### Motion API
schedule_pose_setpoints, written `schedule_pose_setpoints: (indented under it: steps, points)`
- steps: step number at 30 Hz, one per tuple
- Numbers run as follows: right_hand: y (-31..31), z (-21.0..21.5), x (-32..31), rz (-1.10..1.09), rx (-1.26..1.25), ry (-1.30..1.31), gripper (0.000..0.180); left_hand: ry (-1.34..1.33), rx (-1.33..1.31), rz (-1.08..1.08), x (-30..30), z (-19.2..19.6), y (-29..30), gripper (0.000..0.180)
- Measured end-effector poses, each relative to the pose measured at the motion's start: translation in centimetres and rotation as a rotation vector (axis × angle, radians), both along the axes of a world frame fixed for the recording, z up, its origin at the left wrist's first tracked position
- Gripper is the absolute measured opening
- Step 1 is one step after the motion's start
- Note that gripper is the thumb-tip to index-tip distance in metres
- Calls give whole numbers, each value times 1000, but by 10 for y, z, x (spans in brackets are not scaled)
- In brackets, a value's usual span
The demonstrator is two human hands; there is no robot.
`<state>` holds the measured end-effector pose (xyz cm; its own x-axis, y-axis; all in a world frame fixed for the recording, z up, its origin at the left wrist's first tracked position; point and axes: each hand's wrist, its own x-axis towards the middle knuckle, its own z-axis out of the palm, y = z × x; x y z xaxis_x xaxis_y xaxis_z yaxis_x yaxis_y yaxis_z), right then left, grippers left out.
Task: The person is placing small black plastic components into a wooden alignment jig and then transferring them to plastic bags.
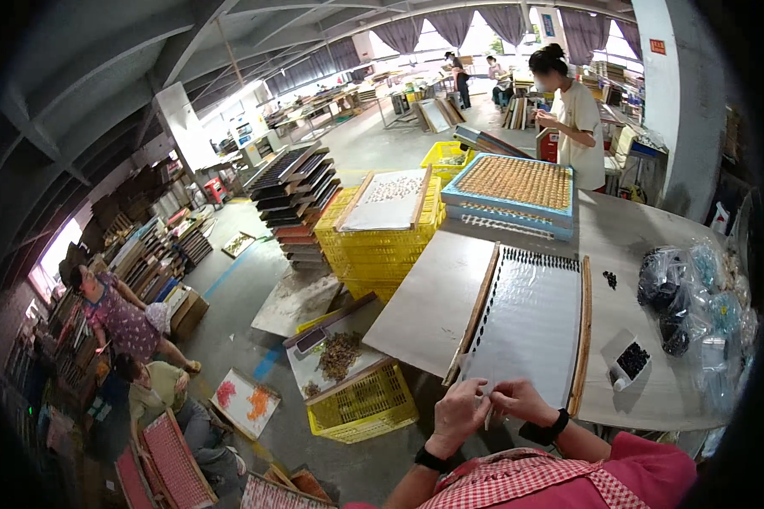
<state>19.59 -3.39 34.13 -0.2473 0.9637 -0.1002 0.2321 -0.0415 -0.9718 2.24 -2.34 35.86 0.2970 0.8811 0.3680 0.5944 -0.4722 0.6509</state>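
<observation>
In front of me on the table (424, 297) lies a board with a white, glossy sheet (535, 331) between two wooden side strips. Small black pieces (535, 258) line its far and left edges in rows. Over its near left corner, my left hand (458, 417) is closed, thumb and fingertips pinched together. Close beside it my right hand (525, 401) is also pinched shut, fingertips turned down toward the sheet. Whatever sits between the fingertips is too small to make out. A small white box (620, 382) of black pieces stands to the right, with a loose black cluster (610, 279) farther back.
Clear plastic bags (705, 297) crowd the table's right side. Blue trays (509, 212) of tan pieces stand at the back. Left are stacked yellow crates (373, 254), a dark rack stack (293, 199) and a crate (361, 407) under a littered board. Other people are nearby.
</observation>
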Motion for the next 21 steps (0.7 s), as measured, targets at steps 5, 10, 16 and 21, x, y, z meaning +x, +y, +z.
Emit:
schedule_pose_setpoints:
  steps: [5, 10, 16, 21]
  points:
    - [3, 0, 10, -13, 32, -92, 27, 43, 54, -25, 4, -5, -7, 24]
    - [16, -4, 10, -22, 83, -19, 20, 40, 37, -25, -1, -2, -7, 26]
    - [27, -18, -1, 51, 29, -12, 19, 23, 125, 47, -10, -6, 1, 17]
    - [28, -17, 0, -13, -26, 199, 18, 67, 204, 46, -5, -12, 1, 14]
